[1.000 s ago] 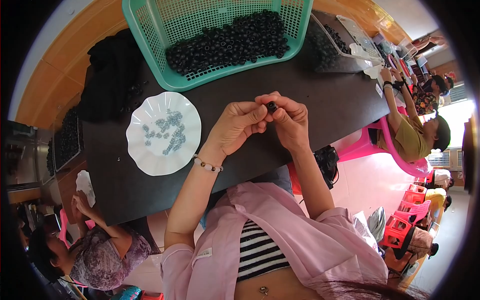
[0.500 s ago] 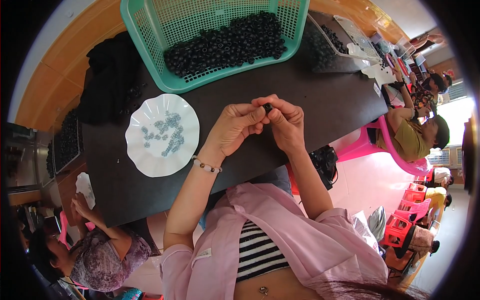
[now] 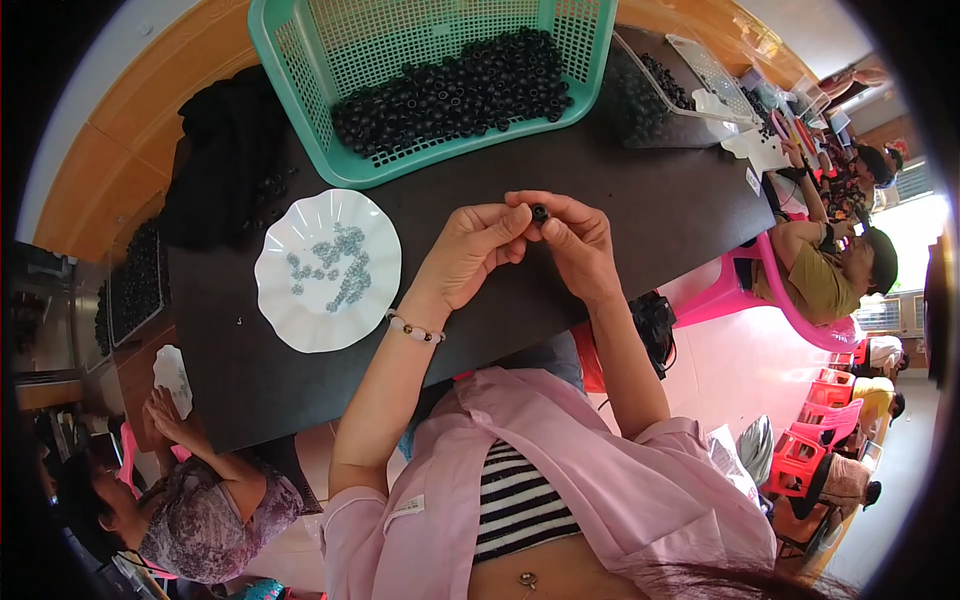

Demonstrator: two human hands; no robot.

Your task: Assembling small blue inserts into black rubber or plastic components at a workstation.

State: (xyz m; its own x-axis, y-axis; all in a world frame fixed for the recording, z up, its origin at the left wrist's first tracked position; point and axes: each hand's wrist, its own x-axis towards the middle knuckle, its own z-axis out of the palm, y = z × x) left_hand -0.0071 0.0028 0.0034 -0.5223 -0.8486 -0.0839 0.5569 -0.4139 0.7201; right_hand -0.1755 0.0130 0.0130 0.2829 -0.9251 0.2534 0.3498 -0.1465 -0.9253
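A small black ring-shaped part (image 3: 540, 213) with a hole in its end is pinched between the fingertips of both my hands, just above the dark table (image 3: 450, 385). My left hand (image 3: 470, 250) grips it with thumb and forefinger from the left. From the other side, my right hand (image 3: 580, 245) holds it with curled fingers. To the left of my hands, a white scalloped plate (image 3: 300, 325) carries many tiny clear bluish pieces (image 3: 352, 278). Beyond my hands, a green mesh basket (image 3: 335, 172) holds a heap of similar black parts (image 3: 470, 95).
A clear plastic box (image 3: 685, 130) of black parts stands at the table's far right. Black cloth (image 3: 225, 150) lies at the far left, near a few loose parts. One person (image 3: 210, 500) sits at left with another plate (image 3: 172, 380); others sit at right around pink chairs (image 3: 790, 300).
Both hands stay together on the black part, which has turned slightly so its hole shows more. The view has shifted very little.
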